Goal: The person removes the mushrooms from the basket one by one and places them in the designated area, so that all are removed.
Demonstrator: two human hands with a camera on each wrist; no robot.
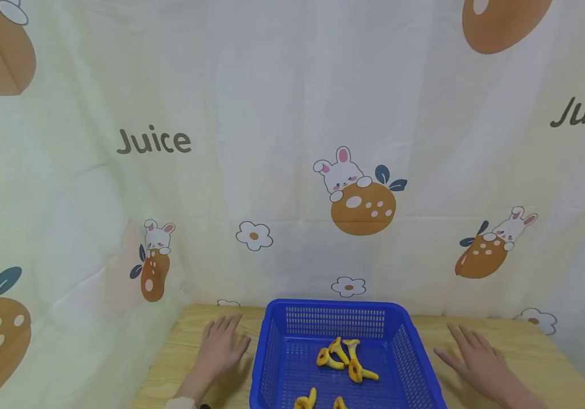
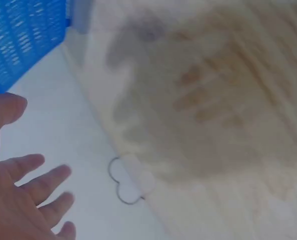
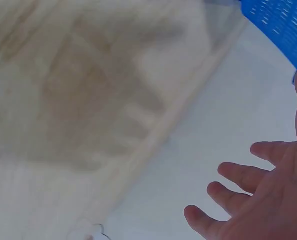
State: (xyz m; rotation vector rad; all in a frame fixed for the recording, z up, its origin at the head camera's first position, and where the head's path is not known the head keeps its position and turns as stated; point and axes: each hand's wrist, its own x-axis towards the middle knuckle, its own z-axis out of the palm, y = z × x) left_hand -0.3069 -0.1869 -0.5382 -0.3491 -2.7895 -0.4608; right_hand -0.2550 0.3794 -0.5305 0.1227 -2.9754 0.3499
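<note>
A blue plastic basket with slotted walls stands on the wooden table. Inside it lie several yellow trumpet-shaped mushrooms, most of them grouped near the middle, while others sit at the frame's lower edge, partly cut off. To the basket's left is my left hand, palm down over the table, fingers spread and holding nothing. My right hand is on the other side, likewise spread and bare. Both wrist views show the fingers apart, with shadows on the wood beneath; neither hand appears to touch the basket in the head view.
The wooden table reaches back to a hanging cream curtain printed with rabbits, oranges and flowers. Another fold of that cloth runs along the left side. The basket's back wall stands close to the curtain.
</note>
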